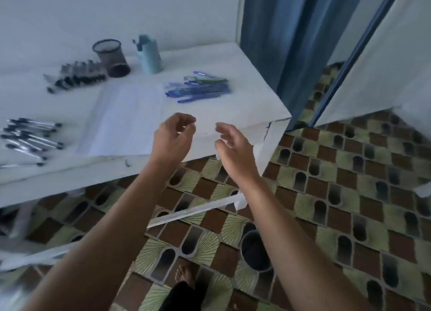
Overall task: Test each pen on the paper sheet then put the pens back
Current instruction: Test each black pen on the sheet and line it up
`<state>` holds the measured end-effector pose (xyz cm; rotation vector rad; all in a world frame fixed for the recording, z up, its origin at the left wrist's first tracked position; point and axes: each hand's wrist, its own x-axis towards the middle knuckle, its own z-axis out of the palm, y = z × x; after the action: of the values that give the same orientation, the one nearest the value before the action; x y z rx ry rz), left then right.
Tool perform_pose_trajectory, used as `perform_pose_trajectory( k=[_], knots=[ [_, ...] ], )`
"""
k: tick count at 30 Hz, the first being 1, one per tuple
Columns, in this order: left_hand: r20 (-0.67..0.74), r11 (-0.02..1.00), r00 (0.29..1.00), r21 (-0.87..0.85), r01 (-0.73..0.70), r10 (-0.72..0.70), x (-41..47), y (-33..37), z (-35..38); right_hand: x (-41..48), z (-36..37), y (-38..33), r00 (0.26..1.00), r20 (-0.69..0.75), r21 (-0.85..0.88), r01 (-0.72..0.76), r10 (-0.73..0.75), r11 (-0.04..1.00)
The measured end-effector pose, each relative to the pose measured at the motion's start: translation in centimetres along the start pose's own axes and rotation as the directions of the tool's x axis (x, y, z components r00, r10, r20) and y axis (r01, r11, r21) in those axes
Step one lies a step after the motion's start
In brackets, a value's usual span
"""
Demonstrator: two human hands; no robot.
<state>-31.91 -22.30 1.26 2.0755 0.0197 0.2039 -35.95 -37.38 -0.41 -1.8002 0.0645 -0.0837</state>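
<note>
The white bench (245, 105) is cut off by the left edge, and with it the row of clear pens with black caps (30, 138). All outlines are smeared by motion blur, so the pens in the heap of blue pens (198, 89) cannot be counted. Any marks on the white paper sheet (126, 119) are too faint to be read. The dark round bucket (254, 252) on the floor is partly hidden by the right forearm (293, 240).

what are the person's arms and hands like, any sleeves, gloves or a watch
The left forearm and right forearm are bare as far as the picture shows: no sleeves. The left hand and right hand wear no gloves, and no watch or bracelet shows at either wrist. The picture is too blurred to rule out a thin ring.
</note>
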Motion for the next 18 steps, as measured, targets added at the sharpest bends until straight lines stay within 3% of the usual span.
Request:
perform_pose_trajectory(
  k=[4, 8, 13, 18],
  knots=[
    [-0.005, 0.983, 0.995, 0.157, 0.097, -0.098, 2.7, -2.3, -5.9, 3.5, 5.8, -2.2, 0.978, 0.205, -0.123, 0.059, -0.033, 0.991],
    [-0.032, 0.921, 0.996, 0.38, 0.084, -0.078, 6.0, -6.5, -11.2, 7.5, 11.9, -3.1, 0.934, 0.35, -0.208, 0.153, -0.073, 0.966],
    [-0.03, 0.841, 0.996, 0.533, 0.091, -0.089, 10.8, -12.5, -17.6, 13.7, 19.1, -2.8, 0.895, 0.421, -0.369, 0.316, -0.146, 0.874],
    [-0.13, 0.646, 0.979, 0.736, 0.203, -0.159, 14.5, -16.2, -22.5, 19.3, 23.3, -2.7, 0.871, 0.429, -0.537, 0.458, -0.238, 0.708]
  ],
)
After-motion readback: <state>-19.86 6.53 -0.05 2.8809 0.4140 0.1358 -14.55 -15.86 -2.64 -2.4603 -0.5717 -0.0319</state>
